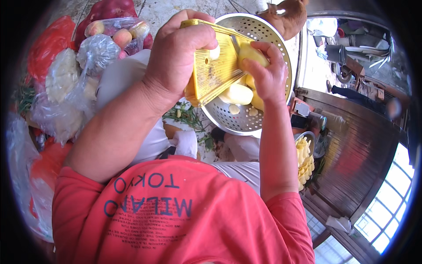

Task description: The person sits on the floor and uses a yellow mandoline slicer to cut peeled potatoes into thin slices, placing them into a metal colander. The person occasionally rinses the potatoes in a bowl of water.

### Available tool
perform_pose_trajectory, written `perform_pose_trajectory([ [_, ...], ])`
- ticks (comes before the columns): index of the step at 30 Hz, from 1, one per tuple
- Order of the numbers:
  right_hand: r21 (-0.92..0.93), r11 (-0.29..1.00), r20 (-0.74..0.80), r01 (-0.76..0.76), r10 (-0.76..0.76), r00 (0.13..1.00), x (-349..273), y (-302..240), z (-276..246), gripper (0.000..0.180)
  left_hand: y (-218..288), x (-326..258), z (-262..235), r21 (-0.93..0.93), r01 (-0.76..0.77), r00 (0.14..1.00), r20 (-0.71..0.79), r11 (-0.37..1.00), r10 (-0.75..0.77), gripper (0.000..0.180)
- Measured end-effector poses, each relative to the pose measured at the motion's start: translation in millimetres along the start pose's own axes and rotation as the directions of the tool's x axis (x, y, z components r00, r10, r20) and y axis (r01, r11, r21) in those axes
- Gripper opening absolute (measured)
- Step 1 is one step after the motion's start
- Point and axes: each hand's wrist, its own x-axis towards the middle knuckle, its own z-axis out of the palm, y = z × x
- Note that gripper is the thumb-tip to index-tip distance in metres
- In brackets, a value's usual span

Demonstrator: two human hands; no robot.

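Note:
My left hand [180, 53] is closed round the upper left end of a yellow ridged slicer [217, 64], which is tilted over the colander. A metal blade crosses the slicer near its right end. In my right hand [269, 72] is a peeled potato [251, 55], pressed against the slicer's face by the blade. Beneath both hands stands a metal colander [220, 116] with round holes. Peeled potatoes [237, 94] and a couple of small pale slices [234, 108] lie inside it. The slicer and my right hand hide part of the colander's contents.
Plastic bags [61, 83] crowd the left side, one with round fruit [122, 38]. A brown animal [288, 17] is beyond the colander. Green scraps [189, 116] lie on the floor. At right are a stack of yellow trays [304, 163] and a brown wooden panel [347, 145].

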Motion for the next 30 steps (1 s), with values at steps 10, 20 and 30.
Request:
perform_pose_trajectory([
  [10, 0.046, 0.896, -0.016, 0.441, -0.441, 0.897, -20.4, -57.8, 6.9, 0.039, 1.7, -4.6, -6.9, 0.037, 0.034, 0.999, -0.001, 0.999, -0.034, 0.037],
  [20, 0.049, 0.996, 0.02, 0.081, -0.082, 0.996, -11.1, -25.7, 3.9, 0.037, 0.8, -3.2, -3.7, 0.025, 0.022, 1.0, 0.013, 0.999, -0.022, 0.034],
  [30, -0.075, 0.995, -0.05, -0.073, 0.069, 0.996, 10.6, 23.7, 3.9, 0.04, 7.5, -3.9, 4.0, 0.015, 0.014, 0.999, 0.033, 1.0, -0.014, 0.029],
])
